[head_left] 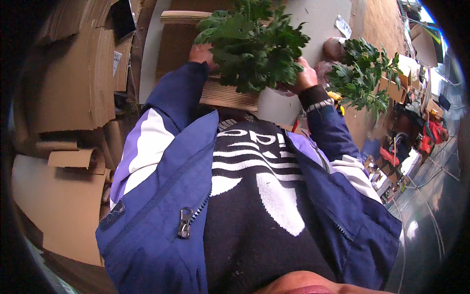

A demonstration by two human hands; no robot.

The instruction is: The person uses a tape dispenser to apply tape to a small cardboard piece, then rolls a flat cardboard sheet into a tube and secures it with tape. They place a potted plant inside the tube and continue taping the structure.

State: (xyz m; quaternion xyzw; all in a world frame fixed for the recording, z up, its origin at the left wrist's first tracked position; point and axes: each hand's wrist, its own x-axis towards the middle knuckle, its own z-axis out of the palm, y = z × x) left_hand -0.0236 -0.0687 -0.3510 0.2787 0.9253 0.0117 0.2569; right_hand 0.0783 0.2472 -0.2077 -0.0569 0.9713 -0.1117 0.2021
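Observation:
A bushy green leafy plant (254, 44) is held up in front of my chest, above a stack of cardboard sheets (227, 95) on a grey table (318, 19). My left hand (200, 53) grips its left side, with the fingers partly hidden by leaves. On the plant's right side, my right hand (306, 76) closes around the foliage. Both arms wear a blue and white jacket. What the plant stands in is hidden by its leaves.
A second leafy plant (364, 78) in a brown pot (334, 48) stands to the right. Large piles of flattened cardboard (73, 73) fill the left side. Boxes and colourful clutter (421, 127) crowd the floor at the right.

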